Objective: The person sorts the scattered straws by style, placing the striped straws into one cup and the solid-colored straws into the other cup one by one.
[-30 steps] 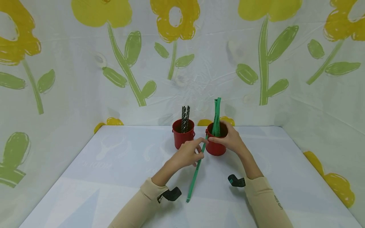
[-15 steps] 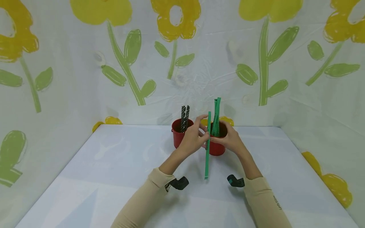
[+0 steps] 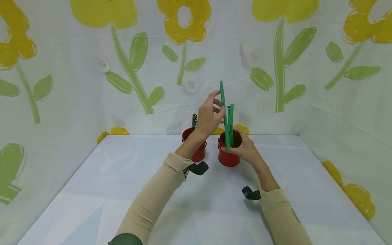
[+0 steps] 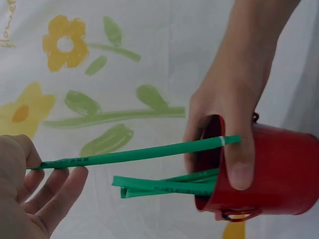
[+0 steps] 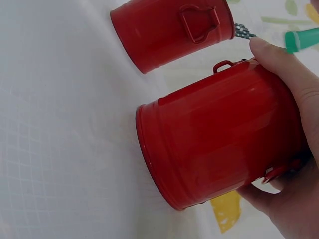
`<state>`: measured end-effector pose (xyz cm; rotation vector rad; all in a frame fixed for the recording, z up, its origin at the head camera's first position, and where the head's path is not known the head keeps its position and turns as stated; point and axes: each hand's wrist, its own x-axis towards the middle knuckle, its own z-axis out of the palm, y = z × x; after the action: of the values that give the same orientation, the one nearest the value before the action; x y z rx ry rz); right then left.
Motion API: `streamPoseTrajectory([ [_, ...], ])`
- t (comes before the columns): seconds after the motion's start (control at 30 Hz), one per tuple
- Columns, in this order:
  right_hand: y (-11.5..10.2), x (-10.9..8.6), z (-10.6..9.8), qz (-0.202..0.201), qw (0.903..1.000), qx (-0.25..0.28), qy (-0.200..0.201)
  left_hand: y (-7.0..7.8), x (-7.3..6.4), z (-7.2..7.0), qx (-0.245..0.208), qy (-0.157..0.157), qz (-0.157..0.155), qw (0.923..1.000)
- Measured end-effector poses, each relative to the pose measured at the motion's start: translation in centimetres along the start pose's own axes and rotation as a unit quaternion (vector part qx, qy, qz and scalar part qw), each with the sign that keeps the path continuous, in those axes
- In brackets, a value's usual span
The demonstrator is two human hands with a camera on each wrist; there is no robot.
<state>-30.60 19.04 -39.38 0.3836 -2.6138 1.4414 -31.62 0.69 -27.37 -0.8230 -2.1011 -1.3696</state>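
Note:
My left hand (image 3: pixel 208 117) pinches a slim green stick (image 4: pixel 149 152) near its upper end. Dark print runs along the stick and a white band marks its lower end. That lower end overlaps my right thumb at the mouth of a red bucket (image 3: pixel 228 160). Inside this bucket lean several similar green sticks (image 4: pixel 164 186). With its thumb on the near outside and fingers round the far side, my right hand (image 3: pixel 248 149) grips the bucket at the rim. In the right wrist view, the bucket's small loop handle (image 5: pixel 224 65) shows.
A second red bucket (image 3: pixel 200 153) stands to the left, partly hidden by my left forearm, with black white-dotted sticks (image 3: pixel 194 119) in it. Both buckets are near the back edge of the white table (image 3: pixel 128 177), before a flower-printed curtain (image 3: pixel 171 98).
My left hand has lifted the green stick from low in front of the bucket up over its mouth, turning it upright. My right hand has kept its grip on the bucket.

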Motion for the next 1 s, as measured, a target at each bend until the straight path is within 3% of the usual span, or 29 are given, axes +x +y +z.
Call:
streamPoseTrajectory([
  [0.27,-0.4,0.0,0.3,0.023,0.9997,0.004,-0.004,0.5,1.1,-0.2,0.001,0.034,-0.007,0.9994],
  [0.7,-0.2,0.0,0.6,0.007,0.9999,0.009,-0.003,-1.2,-0.4,1.4,0.023,0.0,-0.037,0.9991],
  [0.87,-0.3,0.0,0.6,0.011,0.9999,0.005,-0.004,-1.5,-1.0,1.6,0.024,-0.029,-0.042,0.9984],
  [1.0,-0.3,0.0,0.6,0.015,0.9998,0.003,-0.008,-1.8,-1.4,1.4,0.041,-0.036,-0.048,0.9974],
])
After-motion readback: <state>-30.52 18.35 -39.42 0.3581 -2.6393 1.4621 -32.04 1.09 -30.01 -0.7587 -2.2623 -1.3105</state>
